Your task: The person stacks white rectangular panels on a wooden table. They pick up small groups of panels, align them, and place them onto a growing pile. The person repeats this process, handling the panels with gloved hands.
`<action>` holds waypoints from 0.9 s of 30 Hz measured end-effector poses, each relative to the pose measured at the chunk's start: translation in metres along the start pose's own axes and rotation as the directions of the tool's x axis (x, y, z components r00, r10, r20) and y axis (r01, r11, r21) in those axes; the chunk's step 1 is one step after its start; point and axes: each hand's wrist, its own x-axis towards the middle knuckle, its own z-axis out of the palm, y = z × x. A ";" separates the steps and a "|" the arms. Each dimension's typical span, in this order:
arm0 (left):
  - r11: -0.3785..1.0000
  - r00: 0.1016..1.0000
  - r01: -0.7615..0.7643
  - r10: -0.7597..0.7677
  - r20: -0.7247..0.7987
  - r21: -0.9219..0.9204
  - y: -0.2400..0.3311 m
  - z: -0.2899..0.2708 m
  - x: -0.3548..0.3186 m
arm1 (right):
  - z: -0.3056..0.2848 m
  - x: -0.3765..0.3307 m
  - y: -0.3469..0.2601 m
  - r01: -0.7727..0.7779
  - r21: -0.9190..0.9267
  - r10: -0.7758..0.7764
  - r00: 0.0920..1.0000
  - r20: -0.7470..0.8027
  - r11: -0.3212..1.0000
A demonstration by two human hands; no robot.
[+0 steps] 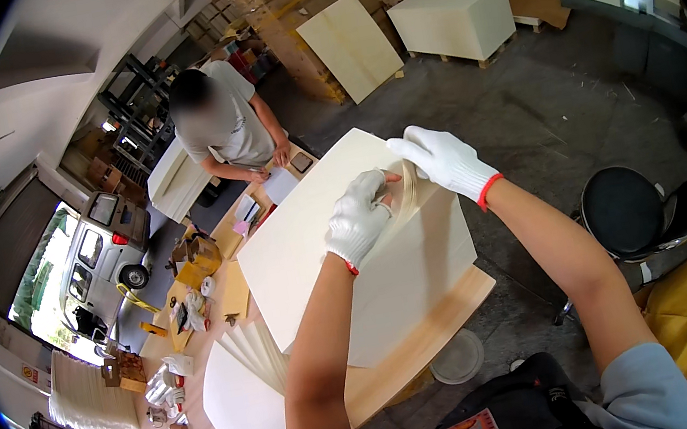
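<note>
Both hands wear white knit gloves with red cuffs and work together at the right-hand top corner of a tall stack of cream paper sheets (pixel 339 242). Left hand (pixel 359 223) is closed on a bent handful of sheets (pixel 406 190) at that corner, fingers curled over the curl of paper. Right hand (pixel 442 160) lies on the outer side of the same curl, fingers wrapped over it, touching the paper and close against the left hand. The lifted sheets bow upward between the two hands; the remainder of the stack lies flat.

The stack stands on a wooden desk (pixel 435 326), near its right edge. A fanned set of cream sheets (pixel 260 356) lies just beside the stack on the left, with a further white sheet (pixel 242 413) next to it. Small tools and clutter (pixel 194 298) occupy the far end of the desk.

Another person in a grey shirt (pixel 227 125) bends over the far end. A black round stool (pixel 625 213) stands on the concrete floor to the right. A white block on a pallet (pixel 452 19) sits well apart in the background.
</note>
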 end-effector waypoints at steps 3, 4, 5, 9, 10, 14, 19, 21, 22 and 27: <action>1.000 1.000 -0.006 0.006 0.003 -0.003 -0.002 -0.005 0.000 | 0.003 -0.009 0.000 -0.170 0.237 0.162 0.985 0.054 0.956; 1.000 0.999 0.021 -0.020 0.026 -0.001 0.003 -0.007 0.001 | 0.007 -0.013 0.006 -0.053 0.306 0.068 0.997 -0.036 0.951; 0.999 0.998 0.047 -0.047 0.048 0.003 0.010 -0.012 0.000 | 0.012 -0.013 0.012 -0.025 0.297 0.051 0.996 -0.080 0.955; 0.990 0.999 0.027 -0.021 0.048 -0.135 0.009 -0.009 -0.001 | 0.017 -0.013 0.016 0.027 0.256 0.012 0.989 -0.149 0.966; 0.993 0.999 0.028 -0.022 0.049 -0.119 0.007 -0.007 -0.001 | 0.017 -0.014 0.015 0.022 0.247 0.013 0.990 -0.140 0.969; 0.993 0.998 0.040 -0.033 0.061 -0.108 0.007 -0.005 0.001 | 0.015 -0.015 0.016 0.000 0.252 0.034 0.991 -0.132 0.968; 0.978 1.000 0.010 -0.007 0.012 -0.207 0.006 -0.005 0.000 | 0.014 -0.017 0.010 -0.068 0.267 0.096 0.991 -0.096 0.961; 0.957 0.996 0.088 -0.093 -0.007 -0.275 0.022 -0.010 -0.006 | 0.015 -0.017 0.012 -0.008 0.200 0.034 0.991 -0.128 0.980; 0.982 0.997 0.080 -0.081 0.004 -0.174 0.021 -0.009 -0.006 | 0.017 -0.017 0.014 0.022 0.165 0.002 0.990 -0.142 0.986; 0.980 0.988 0.129 -0.140 0.069 0.153 0.027 -0.009 -0.003 | 0.022 -0.012 0.021 0.005 0.132 0.016 0.988 -0.155 0.991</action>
